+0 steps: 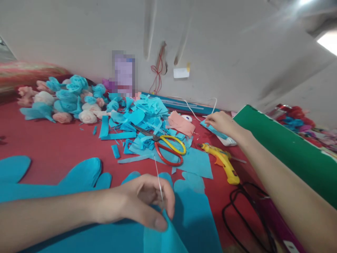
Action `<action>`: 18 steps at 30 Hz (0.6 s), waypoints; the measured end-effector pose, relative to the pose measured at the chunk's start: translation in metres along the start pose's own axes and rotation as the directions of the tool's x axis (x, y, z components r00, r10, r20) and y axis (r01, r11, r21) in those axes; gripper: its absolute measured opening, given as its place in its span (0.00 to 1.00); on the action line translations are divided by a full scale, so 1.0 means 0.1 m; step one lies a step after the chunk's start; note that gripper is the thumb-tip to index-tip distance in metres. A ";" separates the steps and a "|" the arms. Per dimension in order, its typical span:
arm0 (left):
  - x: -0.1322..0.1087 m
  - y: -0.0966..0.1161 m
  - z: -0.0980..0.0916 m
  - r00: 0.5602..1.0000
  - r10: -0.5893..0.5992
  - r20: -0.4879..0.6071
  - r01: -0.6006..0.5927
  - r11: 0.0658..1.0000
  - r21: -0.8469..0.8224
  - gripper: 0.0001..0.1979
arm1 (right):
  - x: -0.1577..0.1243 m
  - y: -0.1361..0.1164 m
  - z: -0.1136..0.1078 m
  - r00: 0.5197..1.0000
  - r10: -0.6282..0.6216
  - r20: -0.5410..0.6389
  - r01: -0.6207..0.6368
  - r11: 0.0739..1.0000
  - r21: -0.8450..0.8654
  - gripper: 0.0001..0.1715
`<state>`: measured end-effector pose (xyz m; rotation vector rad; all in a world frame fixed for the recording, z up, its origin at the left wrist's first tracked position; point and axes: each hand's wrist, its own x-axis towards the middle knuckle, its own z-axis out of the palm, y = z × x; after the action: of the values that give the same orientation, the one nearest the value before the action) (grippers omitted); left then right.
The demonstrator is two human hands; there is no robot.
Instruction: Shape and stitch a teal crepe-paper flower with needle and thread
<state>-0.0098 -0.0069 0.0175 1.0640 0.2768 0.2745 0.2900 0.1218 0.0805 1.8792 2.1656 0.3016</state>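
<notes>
My left hand (143, 203) is closed near the bottom centre, pinching a thin wire (158, 179) together with the edge of a large blue crepe paper piece (189, 211) cut with rounded petal shapes. My right hand (219, 122) reaches out to the right, fingers curled on a strip of blue paper (214, 130) lying over a white object. Between the hands lie scissors (170, 149) with red and yellow handles on blue paper scraps, and a yellow glue gun (223, 162).
A heap of blue paper offcuts (142, 116) and a pink piece (180, 123) cover the red surface (58, 144). Blue, pink and white paper roses (65, 100) are piled at the left. A green roll (284, 147) lies at the right; a black cord (244, 207) loops in front.
</notes>
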 end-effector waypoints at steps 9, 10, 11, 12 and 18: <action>-0.01 -0.03 0.00 1.000 0.000 -0.009 0.000 1.000 0.006 0.13 | -0.09 0.00 -0.05 0.993 0.116 0.000 -0.116 0.993 -0.018 0.14; -0.01 -0.03 0.00 1.000 0.002 -0.011 -0.002 1.000 0.005 0.12 | -0.10 0.00 -0.07 0.994 0.111 0.001 -0.111 0.994 -0.009 0.14; -0.01 -0.03 0.00 1.000 0.003 -0.013 -0.003 1.000 0.002 0.12 | -0.11 -0.01 -0.08 0.995 0.102 0.002 -0.102 0.995 0.003 0.15; -0.01 -0.02 0.00 1.000 0.003 -0.014 -0.003 1.000 -0.002 0.12 | -0.12 -0.01 -0.10 0.995 0.095 -0.001 -0.095 0.995 0.018 0.15; 0.00 -0.01 0.00 0.999 0.032 -0.027 -0.032 0.999 -0.016 0.11 | -0.17 -0.04 -0.14 0.983 0.160 -0.088 -0.147 0.980 0.136 0.14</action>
<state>-0.0098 -0.0074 0.0164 1.0497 0.2812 0.3194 0.2842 0.1049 0.0934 2.1518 2.1531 0.2967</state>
